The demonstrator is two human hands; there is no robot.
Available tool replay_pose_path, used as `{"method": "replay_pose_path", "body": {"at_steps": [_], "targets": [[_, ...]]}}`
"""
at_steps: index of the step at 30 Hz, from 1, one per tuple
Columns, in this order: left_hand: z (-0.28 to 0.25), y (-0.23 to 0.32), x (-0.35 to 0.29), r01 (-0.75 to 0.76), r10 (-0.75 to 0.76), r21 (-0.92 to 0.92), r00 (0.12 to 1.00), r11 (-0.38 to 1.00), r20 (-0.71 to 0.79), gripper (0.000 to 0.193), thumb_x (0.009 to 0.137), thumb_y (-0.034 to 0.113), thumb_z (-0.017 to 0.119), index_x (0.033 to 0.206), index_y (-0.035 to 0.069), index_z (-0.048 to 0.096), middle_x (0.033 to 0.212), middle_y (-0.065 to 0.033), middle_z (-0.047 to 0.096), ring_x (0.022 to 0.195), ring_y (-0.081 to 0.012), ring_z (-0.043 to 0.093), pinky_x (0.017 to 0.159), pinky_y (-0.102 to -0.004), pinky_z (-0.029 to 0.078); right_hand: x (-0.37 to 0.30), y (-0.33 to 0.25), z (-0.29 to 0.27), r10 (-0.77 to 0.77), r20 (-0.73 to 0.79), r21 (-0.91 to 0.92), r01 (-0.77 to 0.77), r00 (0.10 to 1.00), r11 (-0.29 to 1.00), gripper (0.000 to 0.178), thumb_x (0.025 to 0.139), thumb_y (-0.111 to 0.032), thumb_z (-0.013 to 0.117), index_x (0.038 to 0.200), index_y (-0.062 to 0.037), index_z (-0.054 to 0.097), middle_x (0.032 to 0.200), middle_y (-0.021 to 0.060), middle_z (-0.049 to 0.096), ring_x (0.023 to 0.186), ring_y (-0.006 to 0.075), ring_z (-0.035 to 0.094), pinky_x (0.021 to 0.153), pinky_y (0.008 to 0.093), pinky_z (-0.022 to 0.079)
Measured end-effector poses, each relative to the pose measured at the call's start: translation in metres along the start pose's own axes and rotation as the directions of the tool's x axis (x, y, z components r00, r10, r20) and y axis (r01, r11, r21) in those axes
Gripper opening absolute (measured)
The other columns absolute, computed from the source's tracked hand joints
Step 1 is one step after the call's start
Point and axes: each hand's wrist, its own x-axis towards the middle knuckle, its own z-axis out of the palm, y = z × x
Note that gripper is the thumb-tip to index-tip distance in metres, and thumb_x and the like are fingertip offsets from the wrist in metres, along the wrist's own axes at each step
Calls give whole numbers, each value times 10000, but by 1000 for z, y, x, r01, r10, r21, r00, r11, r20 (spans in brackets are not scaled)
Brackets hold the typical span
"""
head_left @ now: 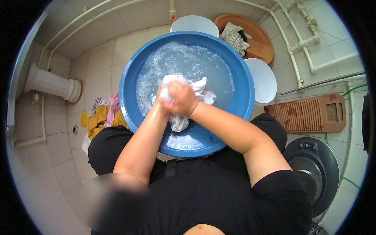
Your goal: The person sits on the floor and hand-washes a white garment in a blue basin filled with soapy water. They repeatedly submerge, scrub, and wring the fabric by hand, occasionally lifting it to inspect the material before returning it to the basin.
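A large blue basin [129,113] of sudsy, cloudy water stands in front of me between my knees. Over its middle my hands press together on a wet white cloth [199,86], bunched up and dotted with foam. My right hand [183,96] is closed on the bundle, slightly smeared by motion. Partly behind it, my left hand [161,101] grips the same cloth from the other side; most of its fingers are hidden. One end of the cloth hangs below my wrists toward the basin's near side, and other folds spread to the right.
Coloured clothes [102,117] lie on the tiles at left. Behind the basin are a white tub [194,24] and a brown basin [263,33] holding a striped cloth [235,39]. At right stand another white tub [261,80], a brown washboard [305,113] and a dark round appliance [331,168].
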Motion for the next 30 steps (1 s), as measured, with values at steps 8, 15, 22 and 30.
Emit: {"method": "replay_pose_path", "body": {"at_steps": [8,15,22,30], "targets": [[81,1,-13,-82,364,678,887,731,-285,349,833,385,544,955,58,556,891,-59,594,761,-168,555,687,-303,455,-1,102,-58,865,313,-361,-793,392,491,593,786,-504,508,1003,46,552,1006,251,564,948,362,550,821,372,434],[47,30,-17,-174,342,414,861,893,-377,306,766,135,638,1016,12,510,976,-158,578,921,-277,579,792,-430,486,32,74,-136,440,898,-249,-797,23,550,588,685,-359,707,1119,-8,520,1046,129,573,965,197,545,841,307,421],[53,11,-14,-150,235,231,884,961,-404,357,851,206,523,1131,-7,464,1120,-177,521,1051,-317,505,924,-458,390,-35,142,-65,819,246,163,-855,519,492,587,709,-315,685,1164,-20,461,1170,156,490,1030,248,510,865,321,423],[23,0,4,-250,452,487,817,837,-358,458,899,268,448,1274,37,320,1236,-145,443,1135,-265,434,982,-411,316,-57,151,-33,872,251,-526,-697,420,487,569,657,-441,672,1070,-65,563,1230,158,453,1059,314,499,887,354,416]]}}
